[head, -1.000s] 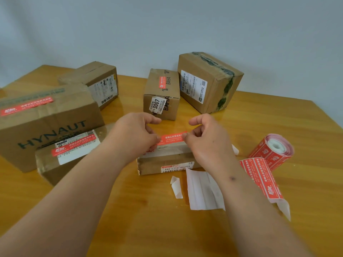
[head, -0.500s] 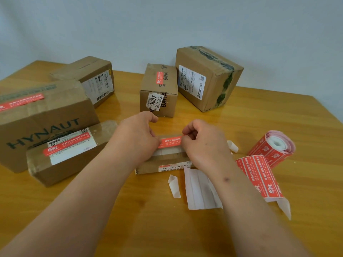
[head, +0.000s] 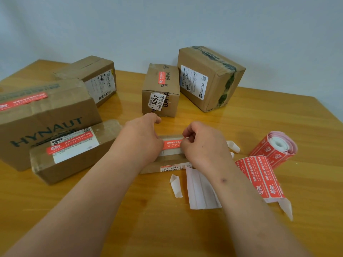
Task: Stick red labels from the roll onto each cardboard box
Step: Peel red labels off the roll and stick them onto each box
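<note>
We note left hand [head: 142,138] and right hand [head: 202,141] pinching glossy red label [head: 172,144] ends atop flat taped cardboard box [head: 167,160]

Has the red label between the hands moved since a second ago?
Yes. The red label has dropped onto the small box top; earlier it was held above it.

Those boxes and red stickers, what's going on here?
A person is sticking a red label onto a small flat box, the left hand and right hand each at one end of it. Three other boxes already show red labels. The label roll lies on the wooden table to the right.
</note>
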Motion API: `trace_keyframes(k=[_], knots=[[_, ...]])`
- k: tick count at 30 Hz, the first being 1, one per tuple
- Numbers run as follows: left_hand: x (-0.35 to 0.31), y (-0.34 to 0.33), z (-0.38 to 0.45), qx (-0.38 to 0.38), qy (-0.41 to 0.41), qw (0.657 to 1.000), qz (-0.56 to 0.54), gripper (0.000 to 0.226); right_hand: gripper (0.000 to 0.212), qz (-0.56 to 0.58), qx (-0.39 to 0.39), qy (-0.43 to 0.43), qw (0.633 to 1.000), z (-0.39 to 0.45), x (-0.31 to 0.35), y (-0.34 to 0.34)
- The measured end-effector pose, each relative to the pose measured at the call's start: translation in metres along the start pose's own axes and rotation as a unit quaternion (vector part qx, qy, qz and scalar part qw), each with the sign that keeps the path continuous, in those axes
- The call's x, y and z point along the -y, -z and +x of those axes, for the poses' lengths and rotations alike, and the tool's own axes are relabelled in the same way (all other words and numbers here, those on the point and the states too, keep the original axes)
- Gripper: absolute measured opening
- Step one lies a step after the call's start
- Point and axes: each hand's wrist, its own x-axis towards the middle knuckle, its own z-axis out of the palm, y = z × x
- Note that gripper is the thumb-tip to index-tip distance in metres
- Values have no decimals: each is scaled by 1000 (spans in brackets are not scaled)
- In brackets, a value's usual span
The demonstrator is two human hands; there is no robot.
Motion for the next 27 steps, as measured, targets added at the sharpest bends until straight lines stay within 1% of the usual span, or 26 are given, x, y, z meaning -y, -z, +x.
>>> trace_keyframes(k=[6, 13, 19, 22, 25, 27], knots=[[0, -2, 0, 0, 2, 1000, 30, 62, 8, -13, 2, 1, 1000, 0, 1, -1], [-6, -2, -7, -21, -23, 997, 71, 60, 7, -17, 3, 7, 1000, -2, 3, 0], [-10, 2, -13, -48, -27, 987, 154, 59, 5, -37, -4, 4, 999, -1, 6, -1], [-4, 6, -13, -32, -13, 992, 123, 65, 7, -42, -6, 6, 999, 0, 5, -1], [4, 5, -12, -13, -3, 998, 66, 59, 20, -34, -6, -2, 999, 0, 3, 3], [8, 5, -11, -14, -6, 999, 42, 54, 28, -15, -8, -12, 1000, 2, -1, 7]])
